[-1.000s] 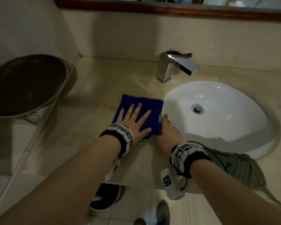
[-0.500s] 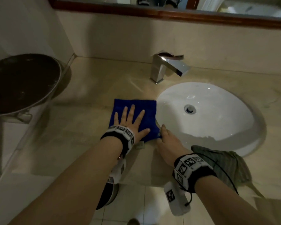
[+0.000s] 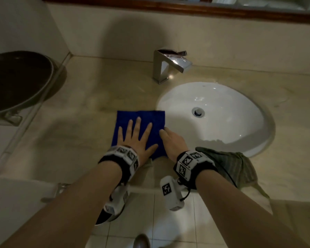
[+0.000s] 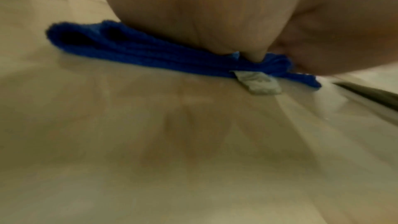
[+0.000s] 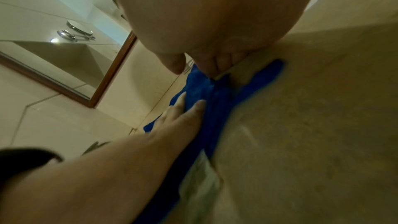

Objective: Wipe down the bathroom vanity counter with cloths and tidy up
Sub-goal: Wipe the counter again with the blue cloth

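Observation:
A folded blue cloth [image 3: 141, 119] lies on the beige vanity counter [image 3: 75, 140], just left of the white sink [image 3: 222, 129]. My left hand [image 3: 134, 138] presses flat on it with fingers spread; the left wrist view shows the palm [image 4: 193, 14] on the cloth's layered edge [image 4: 129, 48], where a white label [image 4: 256, 83] sticks out. My right hand [image 3: 172, 142] sits at the cloth's right edge. In the right wrist view its curled fingers [image 5: 215, 67] hold the blue cloth [image 5: 217, 94] there, with the thumb apart. A grey-green striped cloth [image 3: 227, 163] lies at the counter's front edge, partly under my right wrist.
A square chrome faucet [image 3: 166, 67] stands behind the sink. A dark round basin [image 3: 16, 77] sits at the far left beyond the counter's end. The wood-framed mirror [image 3: 168, 8] runs along the back wall. Tiled floor lies below the front edge.
The blue cloth has turned from skewed to square with the counter. My right hand has moved up onto its right edge, while my left hand stays flat on top.

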### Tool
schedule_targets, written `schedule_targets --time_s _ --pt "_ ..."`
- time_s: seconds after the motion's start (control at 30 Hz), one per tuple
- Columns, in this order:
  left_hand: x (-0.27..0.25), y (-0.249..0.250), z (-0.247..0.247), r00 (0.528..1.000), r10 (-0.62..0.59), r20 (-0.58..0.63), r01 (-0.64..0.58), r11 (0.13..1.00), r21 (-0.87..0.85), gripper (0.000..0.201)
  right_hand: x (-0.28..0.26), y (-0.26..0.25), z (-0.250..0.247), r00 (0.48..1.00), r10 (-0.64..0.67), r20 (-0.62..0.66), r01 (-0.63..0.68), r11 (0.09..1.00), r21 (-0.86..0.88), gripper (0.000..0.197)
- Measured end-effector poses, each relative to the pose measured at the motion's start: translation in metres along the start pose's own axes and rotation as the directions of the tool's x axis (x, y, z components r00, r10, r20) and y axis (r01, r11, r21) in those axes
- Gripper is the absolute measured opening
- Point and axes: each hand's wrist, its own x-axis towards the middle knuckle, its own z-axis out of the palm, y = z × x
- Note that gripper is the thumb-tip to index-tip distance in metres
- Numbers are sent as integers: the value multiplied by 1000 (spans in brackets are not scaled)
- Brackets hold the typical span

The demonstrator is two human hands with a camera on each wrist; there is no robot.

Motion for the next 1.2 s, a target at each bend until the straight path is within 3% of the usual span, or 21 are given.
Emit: schedule_targets --time_s 0.23,0.6,0.8,1.07,1.2 --pt "-43 7 22 999 17 -48 -19 999 -34 76 6 6 22 998 -4 -64 -16 952 -306 70" --pt "-42 -8 26 995 52 -88 -58 996 -69 76 6 5 32 983 -28 -180 -34 943 -332 66" --pt "-54 -80 22 999 24 -34 -27 997 -79 76 11 11 37 984 -41 -171 -29 924 -382 64" --pt "-79 -235 17 967 -255 11 254 956 -149 77 9 4 43 965 -14 -263 -94 915 -393 59" --pt "-80 -260 20 957 -289 -41 278 945 -171 75 10 4 42 961 9 -275 -120 912 -392 58"
